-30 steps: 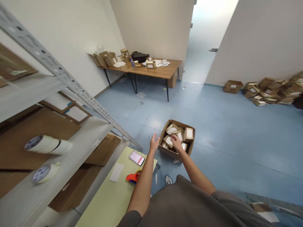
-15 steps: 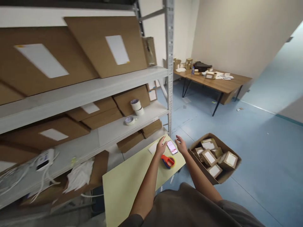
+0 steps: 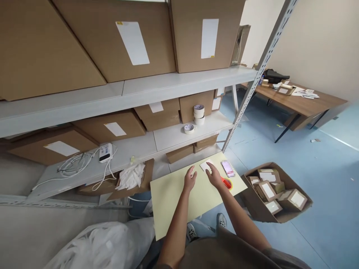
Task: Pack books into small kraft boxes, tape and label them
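Note:
My left hand [image 3: 190,178] hovers above the pale yellow tabletop [image 3: 168,198], its fingers apart and nothing in them. Facing it, my right hand [image 3: 214,175] is likewise open and bare, over the right part of the table. Just behind the right hand lies a white sheet or pad [image 3: 206,164], partly covered by the fingers. A phone with a lit screen [image 3: 227,168] rests to the right of that hand. Beside my right wrist sits a red-orange tape dispenser [image 3: 227,183], partly hidden by the forearm.
A cardboard box [image 3: 304,211] of small labelled parcels stands on the floor at right. Grey shelving [image 3: 185,84] behind the table carries large cartons [image 3: 151,41], tape rolls [image 3: 199,111] and a white power strip [image 3: 106,152]. A wooden table [image 3: 322,102] is farther back.
My view has swung left, so the shelves fill more of it. My hands have shifted left over the table, away from the phone; both stay open.

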`<state>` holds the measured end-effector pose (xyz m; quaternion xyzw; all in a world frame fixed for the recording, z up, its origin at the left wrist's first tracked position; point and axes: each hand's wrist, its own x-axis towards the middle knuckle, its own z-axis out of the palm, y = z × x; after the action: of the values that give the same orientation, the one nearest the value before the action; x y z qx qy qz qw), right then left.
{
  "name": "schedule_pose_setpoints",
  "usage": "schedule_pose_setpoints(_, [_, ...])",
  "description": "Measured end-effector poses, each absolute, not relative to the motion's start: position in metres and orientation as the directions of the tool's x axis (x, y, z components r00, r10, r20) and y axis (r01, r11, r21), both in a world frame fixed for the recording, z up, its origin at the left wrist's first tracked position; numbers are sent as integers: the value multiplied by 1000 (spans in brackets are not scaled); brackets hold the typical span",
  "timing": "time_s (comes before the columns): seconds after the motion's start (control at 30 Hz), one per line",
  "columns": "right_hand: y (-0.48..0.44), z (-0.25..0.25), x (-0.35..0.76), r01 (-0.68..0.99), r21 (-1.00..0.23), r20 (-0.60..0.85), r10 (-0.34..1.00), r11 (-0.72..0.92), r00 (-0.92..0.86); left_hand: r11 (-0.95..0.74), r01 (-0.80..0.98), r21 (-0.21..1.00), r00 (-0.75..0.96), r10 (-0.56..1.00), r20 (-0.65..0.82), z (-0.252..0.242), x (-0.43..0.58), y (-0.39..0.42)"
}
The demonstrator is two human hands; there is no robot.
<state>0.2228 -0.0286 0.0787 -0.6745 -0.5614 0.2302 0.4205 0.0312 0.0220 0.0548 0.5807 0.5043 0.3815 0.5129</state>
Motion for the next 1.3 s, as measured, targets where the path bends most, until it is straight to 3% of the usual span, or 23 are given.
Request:
schedule_pose_setpoints(0.17, [-53, 68, 241, 606, -788, 105, 948, -105, 300, 67, 248, 967, 202, 972, -119, 48, 43, -3])
schedule_pose_setpoints(0.5, [-97, 10, 327, 633, -686, -146, 920, -358, 363, 184, 410, 893, 163, 949, -270, 19, 98, -65])
schedule_pose_setpoints(0.83, [-96, -69, 341, 727, -501, -481, 850, -469, 217, 295, 367, 882, 130, 923, -362, -27, 121, -153])
schedule_pose_setpoints(1.07, [-99, -103, 312, 745, -419, -441, 834, -519, 332, 329, 325, 887, 83, 924, -373, -52, 118, -186])
schedule_pose_setpoints(1.3, [-73, -80, 342, 735, -393, -533, 789, -552, 308, 329, 285, 900, 120, 919, -375, -45, 130, -172])
